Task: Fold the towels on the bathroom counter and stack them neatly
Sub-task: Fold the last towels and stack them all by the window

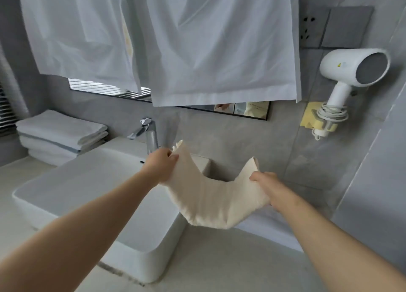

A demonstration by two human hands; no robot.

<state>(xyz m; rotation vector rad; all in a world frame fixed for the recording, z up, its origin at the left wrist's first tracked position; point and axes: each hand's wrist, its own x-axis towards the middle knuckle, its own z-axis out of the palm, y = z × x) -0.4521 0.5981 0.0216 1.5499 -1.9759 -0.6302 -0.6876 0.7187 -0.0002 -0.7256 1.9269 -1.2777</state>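
A cream towel [211, 199] hangs in the air between my two hands, sagging in the middle above the counter [219, 258]. My left hand [161, 165] pinches its left top corner near the tap. My right hand [267, 185] grips the right top corner. Under the towel, on the right of the counter, lies a white towel [276, 228], partly hidden. A stack of folded white towels [61, 133] rests at the back left of the counter.
A white basin [92, 195] with a chrome tap [149, 133] stands left of the hands. White cloths [219, 50] hang over the mirror above. A white hair dryer [353, 72] sits in a yellow wall holder at the right.
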